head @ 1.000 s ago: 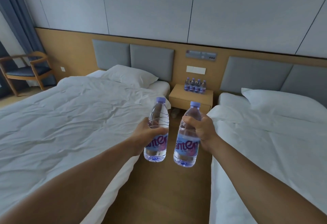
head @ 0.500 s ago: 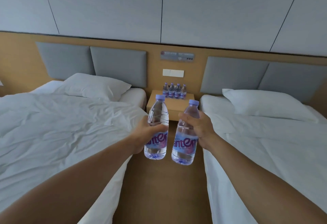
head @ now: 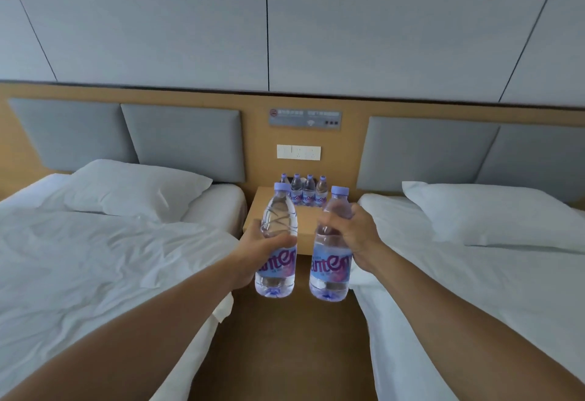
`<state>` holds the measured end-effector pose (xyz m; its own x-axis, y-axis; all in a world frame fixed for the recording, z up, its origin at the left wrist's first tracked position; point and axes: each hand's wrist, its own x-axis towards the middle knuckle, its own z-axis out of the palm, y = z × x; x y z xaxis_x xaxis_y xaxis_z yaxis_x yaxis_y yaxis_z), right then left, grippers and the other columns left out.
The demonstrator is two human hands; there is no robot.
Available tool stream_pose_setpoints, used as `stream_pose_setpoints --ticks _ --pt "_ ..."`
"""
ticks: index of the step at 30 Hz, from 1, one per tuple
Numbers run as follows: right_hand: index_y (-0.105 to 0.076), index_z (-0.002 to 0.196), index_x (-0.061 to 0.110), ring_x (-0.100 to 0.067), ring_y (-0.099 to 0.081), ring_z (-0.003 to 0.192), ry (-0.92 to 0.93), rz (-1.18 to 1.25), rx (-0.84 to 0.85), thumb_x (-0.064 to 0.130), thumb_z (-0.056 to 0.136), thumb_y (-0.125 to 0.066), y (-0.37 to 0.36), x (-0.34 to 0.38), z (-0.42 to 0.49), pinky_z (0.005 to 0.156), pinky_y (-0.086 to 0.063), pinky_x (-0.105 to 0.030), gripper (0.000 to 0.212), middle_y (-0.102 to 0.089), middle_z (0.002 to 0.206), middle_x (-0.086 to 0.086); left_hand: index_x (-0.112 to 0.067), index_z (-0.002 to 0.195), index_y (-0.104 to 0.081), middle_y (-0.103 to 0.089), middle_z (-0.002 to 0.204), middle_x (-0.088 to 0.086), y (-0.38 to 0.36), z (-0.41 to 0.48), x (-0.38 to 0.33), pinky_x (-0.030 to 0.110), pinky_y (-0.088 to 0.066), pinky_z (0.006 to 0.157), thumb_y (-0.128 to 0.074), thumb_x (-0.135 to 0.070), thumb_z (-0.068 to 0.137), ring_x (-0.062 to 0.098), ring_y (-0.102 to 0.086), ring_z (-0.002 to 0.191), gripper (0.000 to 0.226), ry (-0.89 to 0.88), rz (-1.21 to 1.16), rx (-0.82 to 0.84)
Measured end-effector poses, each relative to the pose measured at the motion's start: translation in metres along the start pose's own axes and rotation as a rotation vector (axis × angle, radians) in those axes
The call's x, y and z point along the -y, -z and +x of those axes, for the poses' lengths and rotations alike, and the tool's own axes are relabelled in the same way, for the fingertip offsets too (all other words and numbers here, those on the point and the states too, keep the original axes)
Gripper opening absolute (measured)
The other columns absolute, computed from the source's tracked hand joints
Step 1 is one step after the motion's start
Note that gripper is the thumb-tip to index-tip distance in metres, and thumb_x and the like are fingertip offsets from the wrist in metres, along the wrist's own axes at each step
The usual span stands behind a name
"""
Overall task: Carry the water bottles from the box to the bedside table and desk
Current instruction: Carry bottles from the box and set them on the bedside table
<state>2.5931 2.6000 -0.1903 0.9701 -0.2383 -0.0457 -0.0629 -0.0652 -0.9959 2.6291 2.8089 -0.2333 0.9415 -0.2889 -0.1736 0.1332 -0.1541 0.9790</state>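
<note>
Fingers [head: 281,240] of the left hand [head: 253,253] were wrapped round one upright water bottle [head: 278,269]; the right hand [head: 359,236] gripped a second bottle [head: 330,271] just beside it. Both hung over the floor [head: 291,353] between two beds [head: 95,267], near the desk [head: 308,226] carrying four more bottles [head: 308,193].

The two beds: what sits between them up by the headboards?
In the head view, a wooden bedside table stands between the left bed and the right bed, four water bottles lined along its back; nearer, bare floor.
</note>
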Motion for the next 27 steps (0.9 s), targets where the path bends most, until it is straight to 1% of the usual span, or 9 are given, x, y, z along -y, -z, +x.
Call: stream_pose_setpoints --ticks 5,8,10,12,15,18,22,24,27 --pt "-0.063 0.094 0.021 -0.012 -0.072 0.066 0.019 -0.027 -0.012 0.025 0.076 -0.084 0.0 0.008 0.077 0.062 -0.058 -0.025 0.028 -0.074 0.089 -0.002 -0.022 0.127 -0.05 -0.071 0.109 0.01 0.002 0.074 -0.015 0.051 -0.06 0.088 -0.09 -0.051 0.052 0.027 -0.074 0.096 0.09 0.019 0.016 -0.017" --pt "-0.063 0.087 0.023 -0.004 -0.068 0.059 0.037 -0.089 -0.037 0.025 0.079 -0.082 -0.006 0.006 0.125 0.054 -0.051 -0.016 0.02 -0.07 0.077 0.007 -0.025 0.125 -0.047 -0.071 0.109 0.007 0.008 0.126 -0.018 0.05 -0.06 0.089 -0.089 -0.048 0.061 0.025 -0.074 0.094 0.08 0.014 0.037 -0.007" --pt "-0.063 0.08 0.026 -0.003 -0.066 0.063 0.074 -0.196 -0.079 0.032 0.08 -0.08 -0.013 0.003 0.156 0.057 -0.049 -0.017 0.018 -0.068 0.074 0.012 -0.025 0.125 -0.046 -0.071 0.109 0.008 0.015 0.163 -0.018 0.051 -0.06 0.088 -0.089 -0.043 0.066 0.025 -0.075 0.093 0.075 0.027 0.008 0.005" --pt "-0.064 0.078 0.029 -0.005 -0.068 0.073 0.101 -0.277 -0.115 0.038 0.079 -0.08 -0.019 -0.002 0.185 0.062 -0.051 -0.02 0.018 -0.07 0.079 0.011 -0.026 0.128 -0.046 -0.072 0.111 0.006 0.022 0.195 -0.019 0.051 -0.061 0.087 -0.091 -0.047 0.059 0.025 -0.075 0.094 0.085 0.036 -0.003 0.031" --pt "-0.066 0.086 0.03 0.001 -0.063 0.079 0.111 -0.4 -0.108 0.045 0.079 -0.078 -0.027 -0.006 0.236 0.065 -0.047 -0.018 0.021 -0.067 0.084 0.017 -0.026 0.129 -0.046 -0.072 0.112 0.004 0.035 0.247 -0.025 0.047 -0.06 0.088 -0.092 -0.043 0.059 0.023 -0.074 0.096 0.085 0.042 0.009 0.062" --pt "-0.067 0.106 0.019 -0.009 -0.065 0.089 0.09 -0.477 -0.121 0.051 0.075 -0.078 -0.036 -0.007 0.285 0.072 -0.05 -0.024 0.046 -0.069 0.096 0.009 -0.025 0.125 -0.047 -0.071 0.111 0.004 0.045 0.297 -0.032 0.042 -0.06 0.083 -0.088 -0.028 0.073 0.022 -0.073 0.095 0.066 0.058 0.011 0.089" --pt "-0.063 0.102 0.019 0.002 -0.058 0.077 0.055 -0.489 -0.1 0.039 0.08 -0.078 -0.04 -0.012 0.334 0.058 -0.038 -0.01 0.033 -0.066 0.091 0.009 -0.022 0.125 -0.052 -0.072 0.108 0.004 0.049 0.353 -0.041 0.041 -0.061 0.08 -0.087 -0.026 0.075 0.023 -0.073 0.093 0.062 0.076 0.039 0.096" --pt "-0.06 0.097 0.022 0.003 -0.058 0.075 0.038 -0.495 -0.092 0.035 0.082 -0.077 -0.039 -0.019 0.36 0.056 -0.038 -0.009 0.026 -0.064 0.09 0.01 -0.024 0.122 -0.054 -0.073 0.104 0.001 0.048 0.379 -0.042 0.038 -0.06 0.077 -0.087 -0.027 0.075 0.021 -0.074 0.091 0.058 0.085 0.064 0.101" --pt "-0.061 0.104 0.013 -0.007 -0.061 0.083 0.028 -0.477 -0.123 0.038 0.08 -0.077 -0.032 -0.033 0.405 0.059 -0.04 -0.014 0.038 -0.065 0.099 0.001 -0.034 0.106 -0.055 -0.072 0.1 -0.005 0.046 0.418 -0.043 0.032 -0.058 0.075 -0.087 -0.028 0.075 0.015 -0.072 0.09 0.045 0.08 0.147 0.121"
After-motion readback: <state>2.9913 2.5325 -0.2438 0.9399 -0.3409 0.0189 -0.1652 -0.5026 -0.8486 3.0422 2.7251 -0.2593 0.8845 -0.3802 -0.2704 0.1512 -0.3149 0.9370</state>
